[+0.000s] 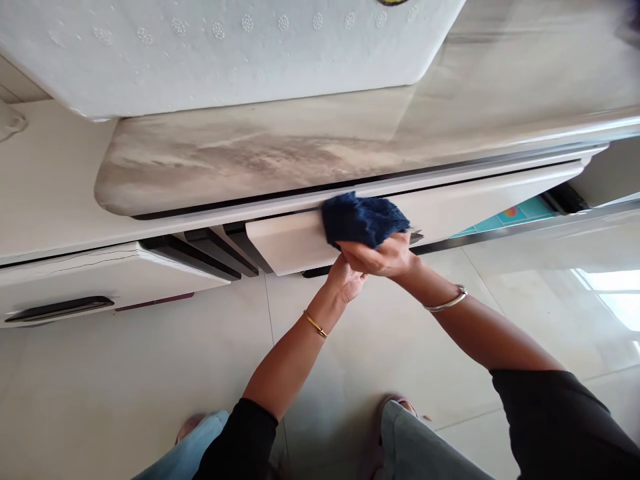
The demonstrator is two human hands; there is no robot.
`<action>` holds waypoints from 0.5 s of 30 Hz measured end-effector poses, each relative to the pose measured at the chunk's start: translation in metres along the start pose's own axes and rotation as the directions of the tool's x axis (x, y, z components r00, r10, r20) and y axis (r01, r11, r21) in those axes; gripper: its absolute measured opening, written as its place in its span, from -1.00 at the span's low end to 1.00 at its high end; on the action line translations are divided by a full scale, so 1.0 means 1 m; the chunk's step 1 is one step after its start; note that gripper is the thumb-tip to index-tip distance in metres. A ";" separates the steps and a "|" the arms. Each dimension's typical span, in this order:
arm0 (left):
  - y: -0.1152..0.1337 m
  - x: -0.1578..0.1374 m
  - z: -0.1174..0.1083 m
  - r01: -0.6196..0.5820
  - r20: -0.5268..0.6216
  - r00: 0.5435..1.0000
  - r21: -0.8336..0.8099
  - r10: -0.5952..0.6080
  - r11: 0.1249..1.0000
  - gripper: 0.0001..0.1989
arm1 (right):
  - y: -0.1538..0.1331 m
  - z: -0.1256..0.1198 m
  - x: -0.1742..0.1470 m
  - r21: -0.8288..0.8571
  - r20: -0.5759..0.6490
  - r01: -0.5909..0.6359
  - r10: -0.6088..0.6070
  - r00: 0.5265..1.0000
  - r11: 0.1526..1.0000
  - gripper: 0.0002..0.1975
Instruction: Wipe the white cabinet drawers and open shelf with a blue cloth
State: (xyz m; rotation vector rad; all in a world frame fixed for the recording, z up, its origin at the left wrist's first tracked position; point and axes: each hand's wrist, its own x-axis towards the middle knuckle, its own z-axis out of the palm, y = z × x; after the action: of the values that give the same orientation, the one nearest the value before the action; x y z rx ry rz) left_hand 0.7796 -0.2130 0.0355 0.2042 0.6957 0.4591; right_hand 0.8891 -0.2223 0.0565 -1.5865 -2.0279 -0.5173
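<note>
Blue cloth [365, 220] below possible label [393, 2]

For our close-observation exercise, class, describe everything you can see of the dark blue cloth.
The dark blue cloth looks soft and fuzzy, with uneven edges and no visible pattern. It is bunched into a thick, crumpled wad. The right hand grips its lower side, hiding part of it. It covers part of the pale panel and seems pressed against it, just below the brown-streaked countertop. Whether the left hand, close beneath, touches it cannot be told.
</note>
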 end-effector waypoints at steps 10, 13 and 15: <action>0.004 0.015 -0.008 0.022 -0.030 0.999 -0.029 -0.023 0.999 -0.84 | 0.096 -0.038 -0.055 -0.146 -0.419 -0.268 0.186 0.889 0.952 -0.57; 0.002 0.018 -0.006 -0.009 -0.036 0.999 -0.034 0.007 0.999 -0.91 | 0.091 -0.042 -0.054 -0.102 -0.473 -0.304 0.223 0.853 0.947 -0.50; -0.003 0.018 -0.002 -0.039 -0.039 0.999 -0.044 0.038 0.998 -0.93 | 0.076 -0.039 -0.044 -0.119 -0.422 -0.284 0.210 0.882 0.951 -0.56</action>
State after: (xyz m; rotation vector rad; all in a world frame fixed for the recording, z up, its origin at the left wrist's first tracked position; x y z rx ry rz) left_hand 0.7910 -0.2069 0.0232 0.1672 0.7186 0.5160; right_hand 0.9775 -0.2608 0.0599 -1.6482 -1.4780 -0.8677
